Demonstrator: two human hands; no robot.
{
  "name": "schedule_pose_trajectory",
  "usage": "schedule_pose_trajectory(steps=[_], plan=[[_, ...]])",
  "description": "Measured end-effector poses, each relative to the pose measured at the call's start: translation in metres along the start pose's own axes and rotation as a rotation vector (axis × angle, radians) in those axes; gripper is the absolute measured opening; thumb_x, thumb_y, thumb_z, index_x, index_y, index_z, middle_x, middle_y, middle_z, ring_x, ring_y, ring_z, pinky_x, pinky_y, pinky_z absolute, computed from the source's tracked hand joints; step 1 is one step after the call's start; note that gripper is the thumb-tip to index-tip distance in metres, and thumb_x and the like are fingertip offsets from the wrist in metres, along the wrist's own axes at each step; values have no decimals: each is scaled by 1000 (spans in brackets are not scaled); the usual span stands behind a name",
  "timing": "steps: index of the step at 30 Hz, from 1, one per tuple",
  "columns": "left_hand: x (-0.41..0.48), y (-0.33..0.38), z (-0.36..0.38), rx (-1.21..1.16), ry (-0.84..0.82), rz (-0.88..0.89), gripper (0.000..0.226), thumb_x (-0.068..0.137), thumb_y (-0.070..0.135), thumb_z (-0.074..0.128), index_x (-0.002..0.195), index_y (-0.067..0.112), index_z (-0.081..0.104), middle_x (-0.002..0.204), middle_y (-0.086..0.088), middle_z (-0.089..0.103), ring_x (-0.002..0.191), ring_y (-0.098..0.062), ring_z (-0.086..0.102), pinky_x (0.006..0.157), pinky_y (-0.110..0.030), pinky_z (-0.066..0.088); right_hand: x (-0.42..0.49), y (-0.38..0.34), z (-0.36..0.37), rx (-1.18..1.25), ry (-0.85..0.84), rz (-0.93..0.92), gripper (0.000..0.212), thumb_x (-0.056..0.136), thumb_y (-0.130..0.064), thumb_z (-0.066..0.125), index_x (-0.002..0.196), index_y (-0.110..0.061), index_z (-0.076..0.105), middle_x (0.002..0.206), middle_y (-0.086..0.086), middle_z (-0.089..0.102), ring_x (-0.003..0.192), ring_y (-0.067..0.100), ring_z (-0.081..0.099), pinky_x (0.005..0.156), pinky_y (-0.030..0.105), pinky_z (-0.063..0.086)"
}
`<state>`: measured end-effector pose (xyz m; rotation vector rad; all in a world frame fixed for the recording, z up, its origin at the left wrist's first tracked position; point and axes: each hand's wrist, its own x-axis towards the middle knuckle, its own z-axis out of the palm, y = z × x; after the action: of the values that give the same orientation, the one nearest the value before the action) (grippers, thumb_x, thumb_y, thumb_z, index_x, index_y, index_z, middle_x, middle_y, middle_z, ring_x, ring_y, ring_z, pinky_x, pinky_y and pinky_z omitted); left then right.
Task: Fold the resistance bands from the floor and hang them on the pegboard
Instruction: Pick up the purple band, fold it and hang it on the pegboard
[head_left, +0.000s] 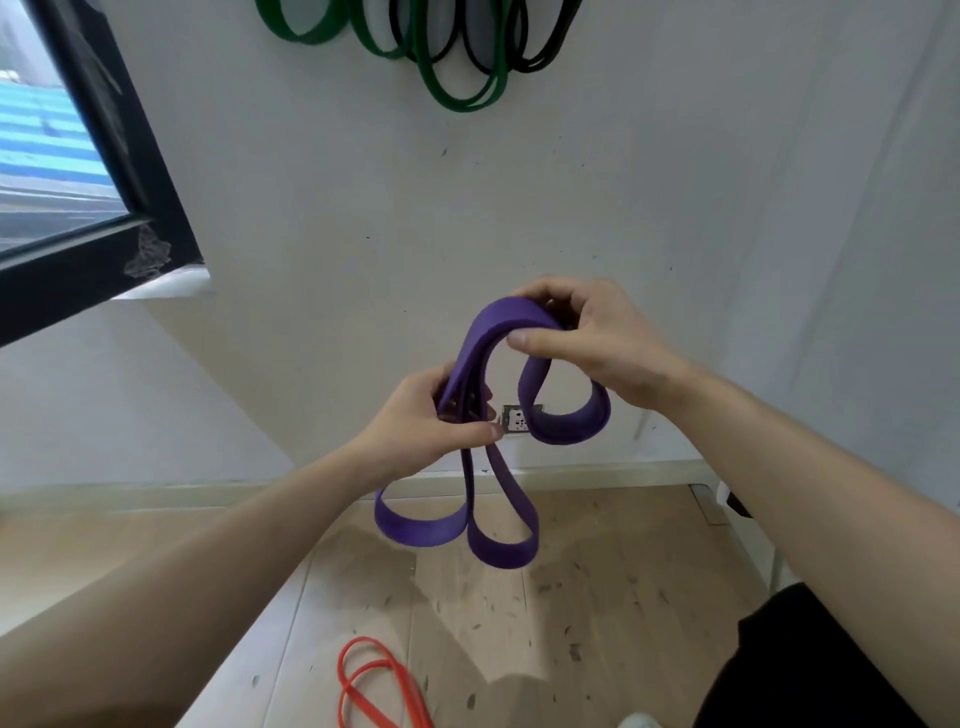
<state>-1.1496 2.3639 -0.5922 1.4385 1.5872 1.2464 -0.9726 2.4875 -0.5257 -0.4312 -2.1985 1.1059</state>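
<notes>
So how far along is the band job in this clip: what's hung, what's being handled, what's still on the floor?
Done: green bands and black bands already hang on the wall at the top of view. In hand: the purple band is gathered into loops, gripped by the left hand and the right hand, not yet hung. Left: an orange band lies on the floor, unfolded.

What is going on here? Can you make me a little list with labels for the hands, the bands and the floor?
left hand: left hand pinches several layers of the purple band together
right hand: right hand holds the top fold of the same band
purple band: partly folded, loops hang down in the air
on the wall: green bands and black bands hang at the top
on the floor: orange band lies on the wooden floor, not picked up
</notes>
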Motion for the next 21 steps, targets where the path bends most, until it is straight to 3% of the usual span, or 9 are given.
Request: schedule_pose_trajectory(steps=[6, 9, 13, 16, 21], plan=[[5, 8, 8, -132, -57, -37, 42, 83, 11, 80, 120, 12, 60, 100, -8, 78, 95, -19, 75, 83, -26, 59, 3, 5, -17, 218, 148, -34, 20, 87, -12, 72, 107, -11, 70, 89, 4, 68, 85, 22, 63, 87, 38, 54], [6, 9, 13, -182, -35, -32, 38, 82, 6, 81, 116, 8, 64, 89, -7, 74, 86, -21, 73, 83, -31, 59, 2, 13, -29, 302, 221, 0, 19, 87, -14, 69, 105, -9, 69, 88, 7, 66, 83, 24, 62, 84, 36, 54], [12, 8, 10, -178, 44, -17, 36, 82, 5, 80, 114, 16, 66, 85, -8, 75, 81, -22, 72, 87, -40, 60, -3, 34, -48, 252, 256, 126, 11, 93, -9, 67, 103, -10, 70, 84, 3, 65, 80, 22, 63, 83, 35, 54], [19, 6, 4, -174, 121, -5, 51, 73, 14, 85, 118, 24, 64, 93, -8, 76, 80, -18, 70, 79, -34, 58, -10, 58, -60, 139, 219, 248, 15, 93, -12, 69, 107, -13, 70, 89, 8, 66, 79, 22, 67, 83, 39, 55], [26, 7, 3, -293, 262, -5, 36, 83, 5, 80, 113, 20, 67, 97, -9, 76, 80, -21, 69, 82, -39, 57, -24, 75, -55, -67, -58, 342, 22, 94, -21, 69, 115, -22, 67, 99, 18, 70, 90, 28, 73, 93, 45, 56]])
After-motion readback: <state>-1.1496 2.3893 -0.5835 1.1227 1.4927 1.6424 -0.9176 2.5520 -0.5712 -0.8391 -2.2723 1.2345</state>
